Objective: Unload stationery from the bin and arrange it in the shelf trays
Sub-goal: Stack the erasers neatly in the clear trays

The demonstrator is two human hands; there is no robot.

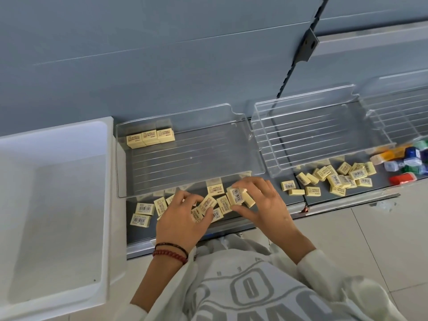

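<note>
left grip (178,218) pinching one yellow eraser (206,203), right grip (266,202) holding a small bunch of erasers (239,196), loose erasers (141,209) around them on the grey shelf (143,235), clear tray (185,158) with three erasers (150,137) in its far left corner, white bin (58,205) beside it

A blue-grey back panel (162,54) with a black slotted upright (298,56) rises above pale floor tiles (382,228).

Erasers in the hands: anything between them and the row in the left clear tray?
Only the left clear tray's front wall: it stands between its floor and the erasers gripped by the left hand and right hand. Past that wall, the floor shows bare up to the three-eraser row at back left.
</note>
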